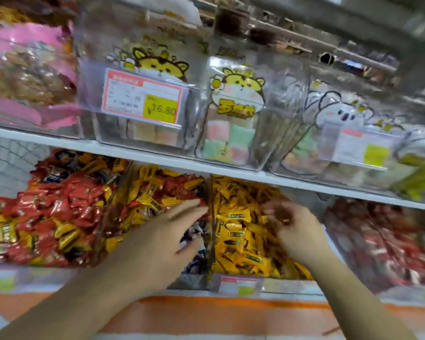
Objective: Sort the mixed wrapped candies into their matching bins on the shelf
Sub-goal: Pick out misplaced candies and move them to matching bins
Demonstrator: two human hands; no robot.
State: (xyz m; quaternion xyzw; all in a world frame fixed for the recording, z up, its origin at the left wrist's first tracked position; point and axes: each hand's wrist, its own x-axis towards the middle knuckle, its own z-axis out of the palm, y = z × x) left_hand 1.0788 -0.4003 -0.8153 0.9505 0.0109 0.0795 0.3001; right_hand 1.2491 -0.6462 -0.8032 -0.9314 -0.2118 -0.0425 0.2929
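Both hands reach over the lower shelf's candy bins: the left hand [162, 231] lies flat with fingers straight over the middle bin [157, 192] of mixed red and yellow candies, fingertips near the clear divider [210, 217], while the right hand [295, 227], blurred, curls its fingers around a small brown wrapped candy [284, 214] above the yellow-candy bin [243, 231]. Left of these sits a mixed, mostly red bin [52, 212]. Above, a red-framed price tag [142, 95] hangs on a clear box.

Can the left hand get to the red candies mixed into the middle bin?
Probably yes. The left hand already reaches over the open-topped middle bin, fingers stretched toward its red candies, and nothing covers them.
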